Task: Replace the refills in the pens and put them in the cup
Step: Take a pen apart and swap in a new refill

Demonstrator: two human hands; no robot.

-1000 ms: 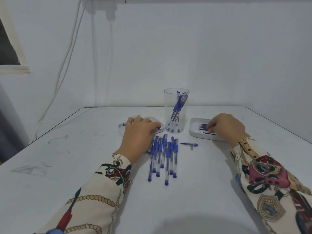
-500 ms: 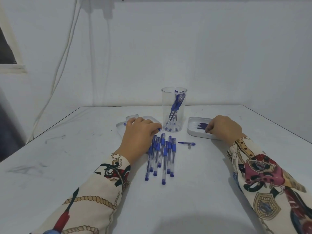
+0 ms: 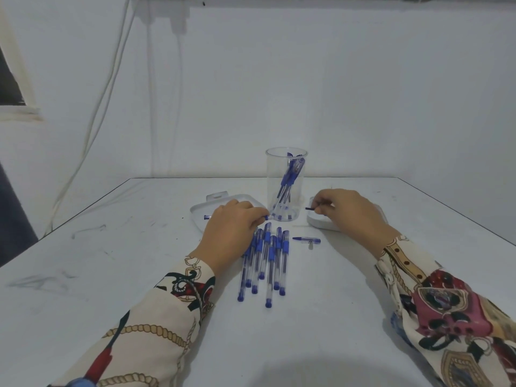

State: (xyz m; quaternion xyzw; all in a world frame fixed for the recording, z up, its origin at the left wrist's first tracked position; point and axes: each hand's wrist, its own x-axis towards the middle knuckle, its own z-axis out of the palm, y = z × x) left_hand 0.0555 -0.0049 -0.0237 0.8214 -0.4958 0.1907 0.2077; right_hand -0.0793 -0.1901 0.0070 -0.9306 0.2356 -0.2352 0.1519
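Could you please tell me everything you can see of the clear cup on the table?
The clear cup is a tall, straight-sided cylinder that looks like transparent plastic. It stands upright and open-topped on the white table, between two white trays. Inside, a few blue pens lean to the right against its wall. The pen end by the left hand reaches its base; whether they touch is unclear.

Blue pens point(image 3: 265, 261) lie bunched before a clear cup point(image 3: 285, 185) holding several.

Pens point(image 3: 265, 261) lie before cup point(image 3: 285, 185), between two trays point(image 3: 314, 222).
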